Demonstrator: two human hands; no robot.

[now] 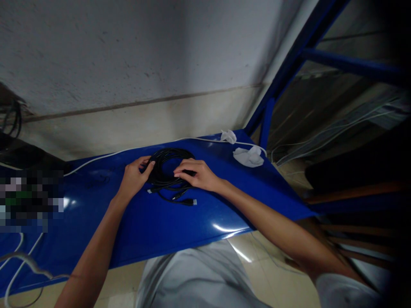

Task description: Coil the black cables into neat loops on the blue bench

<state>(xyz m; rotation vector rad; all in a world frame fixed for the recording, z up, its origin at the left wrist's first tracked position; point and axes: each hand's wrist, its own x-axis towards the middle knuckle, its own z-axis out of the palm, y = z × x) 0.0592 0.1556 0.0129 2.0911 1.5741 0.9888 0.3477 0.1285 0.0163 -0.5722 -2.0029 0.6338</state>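
Observation:
A coiled black cable [168, 153] lies on the blue table [154, 231], its loops forming a ring. Several plugs stick out on the near side, among them a USB-type plug [192, 202] with a pale metal tip. My left hand [137, 173] grips the left side of the coil between thumb and fingers. On the right side, my right hand [195, 173] is closed around the loops, thumb and fingertips pinched together over the inside of the ring. Part of the coil is hidden beneath the right hand.
Two crumpled white pieces [248, 156] lie at the table's right end. A white cable [105, 156] runs along the back edge by the wall [144, 119]. Blue frame bars [266, 122] rise at the right. More white cables [24, 261] lie at the left, near a blurred-out patch.

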